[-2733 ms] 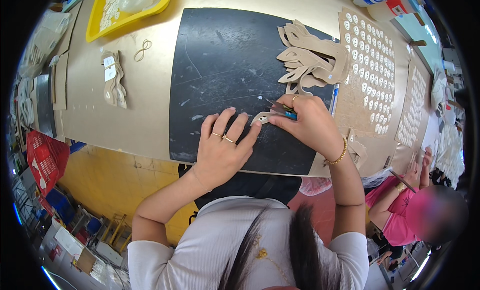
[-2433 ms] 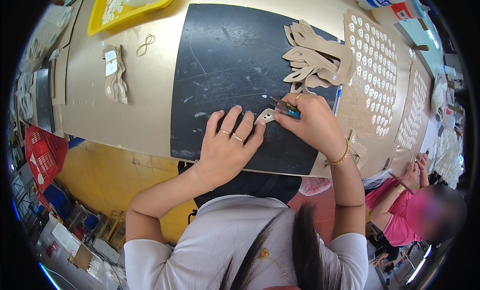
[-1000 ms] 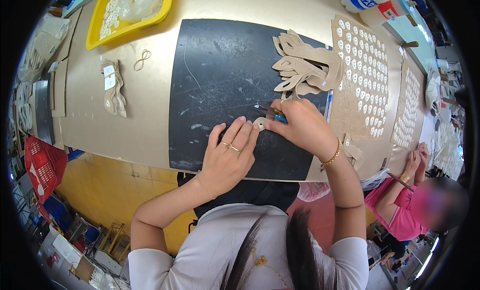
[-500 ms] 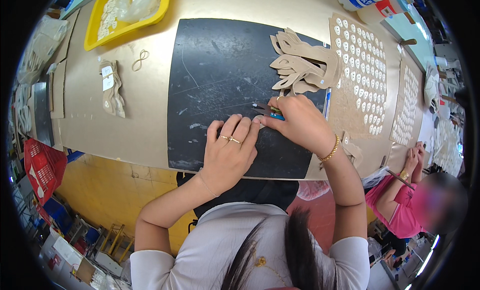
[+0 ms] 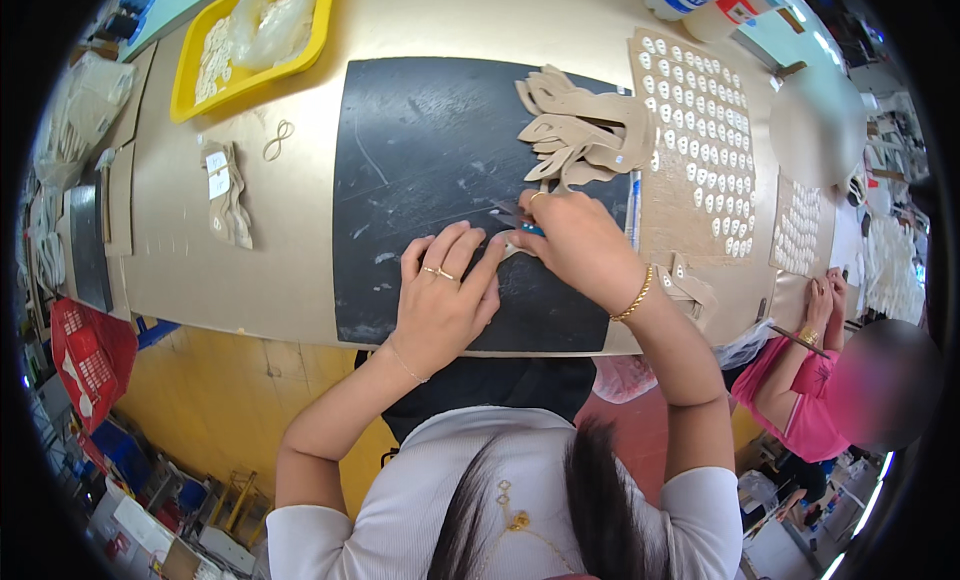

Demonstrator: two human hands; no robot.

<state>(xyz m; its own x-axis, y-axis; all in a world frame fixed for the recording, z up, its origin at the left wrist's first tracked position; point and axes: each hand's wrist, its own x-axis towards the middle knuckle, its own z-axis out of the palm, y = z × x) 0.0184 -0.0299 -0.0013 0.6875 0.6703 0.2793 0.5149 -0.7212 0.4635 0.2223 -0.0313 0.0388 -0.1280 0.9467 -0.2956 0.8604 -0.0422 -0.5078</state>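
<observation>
My right hand (image 5: 590, 242) is closed around small snips (image 5: 518, 220) with metal blades and blue on the handle. The blades point left above a black mat (image 5: 420, 130). Just below them lies a small beige piece (image 5: 509, 248), mostly hidden by my fingers. My left hand (image 5: 445, 298) holds that piece down on the mat, its index fingertip pressed on it and its other fingers bent alongside. My right fingertips also touch or nearly touch the piece. Beyond my right hand, a fanned pile of beige cut-out pieces (image 5: 600, 125) rests on the mat's far right corner.
Right of the mat is a brown sheet (image 5: 675, 205) with rows of small white pieces. A yellow tray (image 5: 325, 25) stands far left, near a tied beige bundle (image 5: 230, 205) and a rubber band (image 5: 278, 140). Bottles (image 5: 735, 10) stand far right. A co-worker in pink (image 5: 790, 405) works at right.
The view has shifted slightly, and a blurred second person's head now shows at the far right. My hands stay together over the small beige piece, with the snips still in my right hand.
</observation>
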